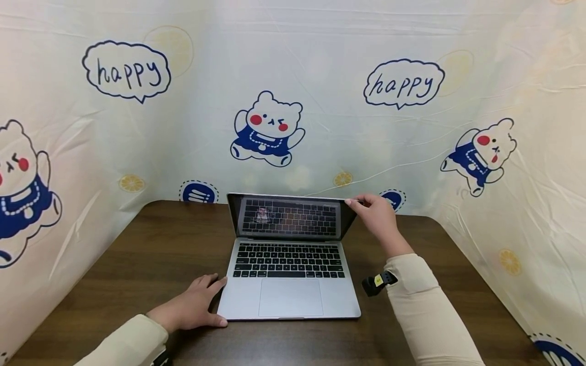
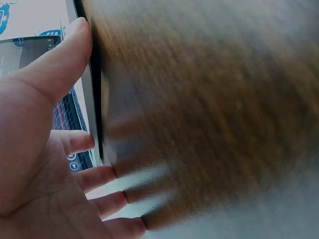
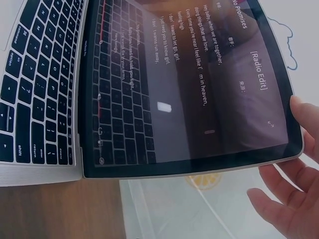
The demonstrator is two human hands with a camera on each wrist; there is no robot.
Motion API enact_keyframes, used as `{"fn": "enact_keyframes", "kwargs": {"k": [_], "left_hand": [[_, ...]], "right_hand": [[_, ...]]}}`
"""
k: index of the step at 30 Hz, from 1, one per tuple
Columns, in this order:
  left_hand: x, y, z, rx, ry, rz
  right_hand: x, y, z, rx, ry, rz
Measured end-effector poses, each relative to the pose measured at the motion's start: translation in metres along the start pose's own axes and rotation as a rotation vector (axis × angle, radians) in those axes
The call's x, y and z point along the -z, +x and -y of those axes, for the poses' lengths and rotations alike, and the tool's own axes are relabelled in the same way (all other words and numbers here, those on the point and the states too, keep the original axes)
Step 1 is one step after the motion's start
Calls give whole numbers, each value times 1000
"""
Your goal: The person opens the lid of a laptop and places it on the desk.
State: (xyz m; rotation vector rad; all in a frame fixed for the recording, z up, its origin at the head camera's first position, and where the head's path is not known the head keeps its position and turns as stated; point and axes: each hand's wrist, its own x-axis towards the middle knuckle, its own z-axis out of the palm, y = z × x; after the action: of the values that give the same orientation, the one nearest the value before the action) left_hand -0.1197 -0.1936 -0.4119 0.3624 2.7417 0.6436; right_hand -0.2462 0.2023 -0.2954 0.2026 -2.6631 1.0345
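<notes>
A silver laptop [image 1: 241, 292] with black keys stands on the table, its lid [image 1: 293, 218] raised and leaning over the keyboard. My right hand [image 1: 379, 218] pinches the lid's upper right corner, the thumb on the screen side and the fingers behind. The right wrist view shows song lyrics on the screen [image 3: 184, 99], with the keyboard mirrored in it. Beside the laptop's front left corner lies my left hand [image 1: 192, 306], fingers spread. Its thumb and index finger touch the base's edge, while the other fingertips [image 2: 134, 226] rest on the table.
The dark wooden table [image 1: 151, 254] has rounded back corners. A pale cloth [image 1: 329, 46] printed with bears and "happy" bubbles surrounds it at the back and sides. A black camera [image 1: 377, 283] is strapped to the right wrist.
</notes>
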Motion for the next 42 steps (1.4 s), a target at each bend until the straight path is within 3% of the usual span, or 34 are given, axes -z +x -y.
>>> {"fn": "enact_keyframes", "kwargs": {"k": [16,42], "left_hand": [[-2,0,0,-9,2,-4],[0,0,1,-15,-3,-8]], "right_hand": [[1,11,3,-44,-55,40],[0,28,1,-70,-44,73]]}}
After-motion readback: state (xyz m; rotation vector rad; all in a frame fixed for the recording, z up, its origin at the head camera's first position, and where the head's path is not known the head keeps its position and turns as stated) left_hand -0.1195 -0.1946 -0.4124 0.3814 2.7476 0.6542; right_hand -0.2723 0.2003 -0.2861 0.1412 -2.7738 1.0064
